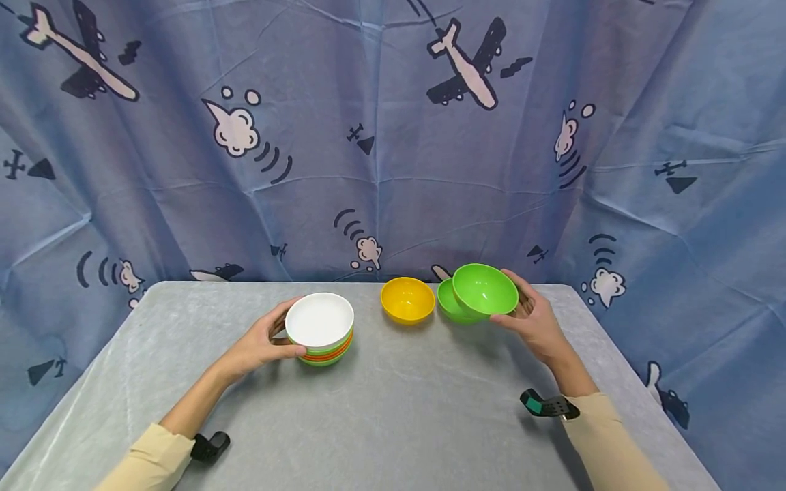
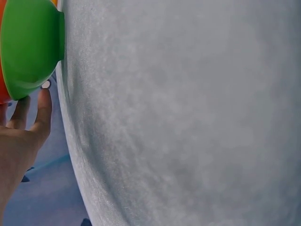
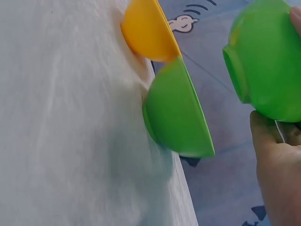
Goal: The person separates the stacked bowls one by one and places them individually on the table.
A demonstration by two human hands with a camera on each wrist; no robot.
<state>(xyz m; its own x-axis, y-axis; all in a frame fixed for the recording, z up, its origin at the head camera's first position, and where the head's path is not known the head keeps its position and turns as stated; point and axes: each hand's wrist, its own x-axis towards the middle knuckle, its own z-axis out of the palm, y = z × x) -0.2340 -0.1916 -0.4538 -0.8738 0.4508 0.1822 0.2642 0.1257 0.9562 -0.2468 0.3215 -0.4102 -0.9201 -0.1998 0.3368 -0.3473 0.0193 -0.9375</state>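
A stack of bowls stands on the left of the table, a white bowl (image 1: 319,320) on top and green and orange rims beneath it. My left hand (image 1: 270,339) grips the stack from its left side, thumb at the front and fingers behind. In my right hand (image 1: 540,326) is a green bowl (image 1: 486,290), held by its right side and raised off the table, as the right wrist view confirms. Below and left of it, a second green bowl (image 3: 178,110) sits on the table, partly covered in the head view. Beside that stands a yellow bowl (image 1: 407,300).
A grey cloth-covered table (image 1: 393,423) extends under both arms. Behind it hangs a blue curtain (image 1: 393,136) printed with planes, close to the table's far edge and the bowls there. Each wrist wears a dark band (image 1: 549,404).
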